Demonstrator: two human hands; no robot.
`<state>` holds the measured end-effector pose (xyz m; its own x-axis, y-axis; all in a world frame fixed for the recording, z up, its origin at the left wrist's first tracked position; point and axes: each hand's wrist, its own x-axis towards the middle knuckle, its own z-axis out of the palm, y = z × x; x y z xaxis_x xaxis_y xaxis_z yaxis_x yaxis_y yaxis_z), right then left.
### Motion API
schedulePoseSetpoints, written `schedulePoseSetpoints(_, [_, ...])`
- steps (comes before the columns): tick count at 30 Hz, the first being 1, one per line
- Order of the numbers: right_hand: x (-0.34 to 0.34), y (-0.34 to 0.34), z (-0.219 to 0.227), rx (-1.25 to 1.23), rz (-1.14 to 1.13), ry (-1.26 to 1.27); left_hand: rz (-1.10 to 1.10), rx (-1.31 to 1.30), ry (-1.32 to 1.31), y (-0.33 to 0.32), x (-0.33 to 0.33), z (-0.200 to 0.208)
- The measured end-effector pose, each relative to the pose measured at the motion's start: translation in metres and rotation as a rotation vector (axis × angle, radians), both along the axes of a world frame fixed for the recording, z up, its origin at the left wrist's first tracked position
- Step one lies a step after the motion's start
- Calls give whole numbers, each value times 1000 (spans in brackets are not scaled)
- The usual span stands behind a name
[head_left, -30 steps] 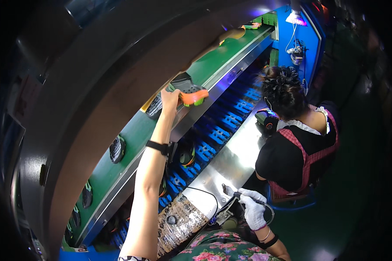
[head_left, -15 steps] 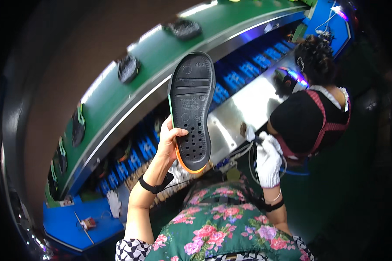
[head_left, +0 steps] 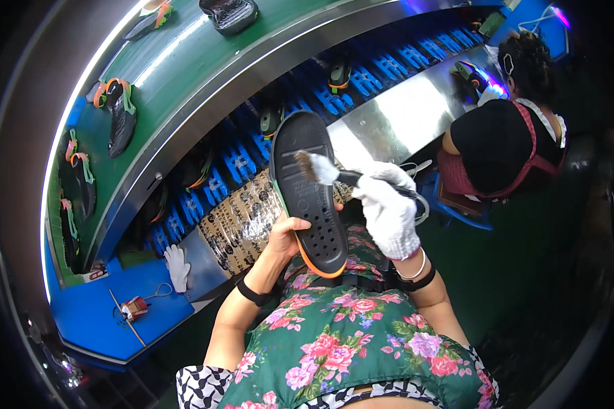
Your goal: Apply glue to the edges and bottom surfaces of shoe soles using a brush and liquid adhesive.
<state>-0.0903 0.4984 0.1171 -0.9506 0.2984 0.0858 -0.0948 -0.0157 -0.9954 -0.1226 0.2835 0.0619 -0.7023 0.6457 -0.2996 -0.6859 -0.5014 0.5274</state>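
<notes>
My bare left hand (head_left: 286,235) is closed on the edge of a black shoe sole (head_left: 303,140), thumb lying on its face near a group of small holes. The sole is upright, with green along its left edge and orange at its lower end. My right hand (head_left: 390,215), in a white knit glove, grips the dark handle of a brush (head_left: 318,168). The brush's bristles lie in front of the middle of the sole; whether they touch it I cannot tell. A pale thin tube or cord (head_left: 423,210) loops beside the gloved hand.
Ahead, a green conveyor belt (head_left: 177,82) carries several dark shoe parts. Below it runs a row of blue racks (head_left: 239,163) and a metal bench (head_left: 389,129). A loose white glove (head_left: 177,268) lies by a blue table (head_left: 89,313) at left. A co-worker (head_left: 498,146) sits at right.
My right hand has come up and inward, bringing the brush from beside the sole to in front of it. The sole has shifted slightly right and down, and the view has moved.
</notes>
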Motion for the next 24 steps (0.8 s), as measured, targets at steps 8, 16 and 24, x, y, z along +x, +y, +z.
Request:
schedulePoseSetpoints(8, [4, -17, 13, -330, 124, -88, -22, 94, -261, -11, 26, -16])
schedulePoseSetpoints(16, [3, -12, 12, -264, 116, -35, 12, -75, -195, 5, 29, -2])
schedulePoseSetpoints(24, [1, -3, -17, -78, 33, 37, 116, 192, -333, 17, 27, -24])
